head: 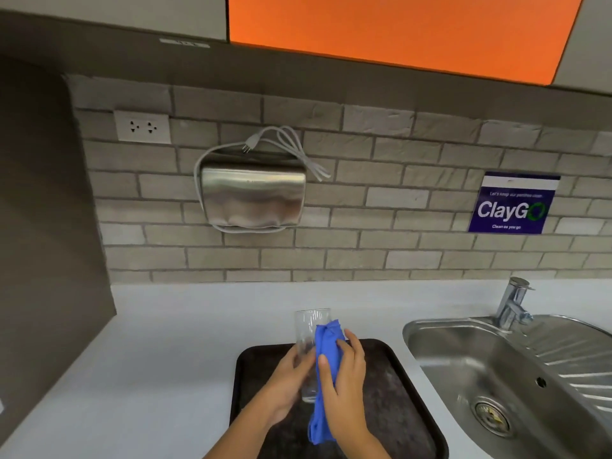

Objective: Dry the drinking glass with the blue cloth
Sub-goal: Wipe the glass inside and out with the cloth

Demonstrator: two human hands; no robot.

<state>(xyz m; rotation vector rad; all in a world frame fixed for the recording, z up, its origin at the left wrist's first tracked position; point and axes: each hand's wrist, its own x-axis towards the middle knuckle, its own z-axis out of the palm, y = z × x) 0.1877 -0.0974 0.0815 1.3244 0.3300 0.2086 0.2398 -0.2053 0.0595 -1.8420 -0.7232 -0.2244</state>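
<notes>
Glass [309,329] wrapped by blue cloth [326,352]; sign [511,207] reads "ClayGo", apparently.

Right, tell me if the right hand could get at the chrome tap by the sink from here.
Probably yes, but not freely: the right hand is pressing the blue cloth against the clear drinking glass. Nothing stands between it and the chrome tap across the steel sink.

A dark tray [407,385] lies on the white counter [172,342] left of a steel sink [496,366] with a tap [512,304], while the brick wall [381,200] behind carries a socket [142,126], a steel box [253,197] draped with a cable [291,140], and a blue sign [513,204] under an orange cabinet [397,28].
</notes>
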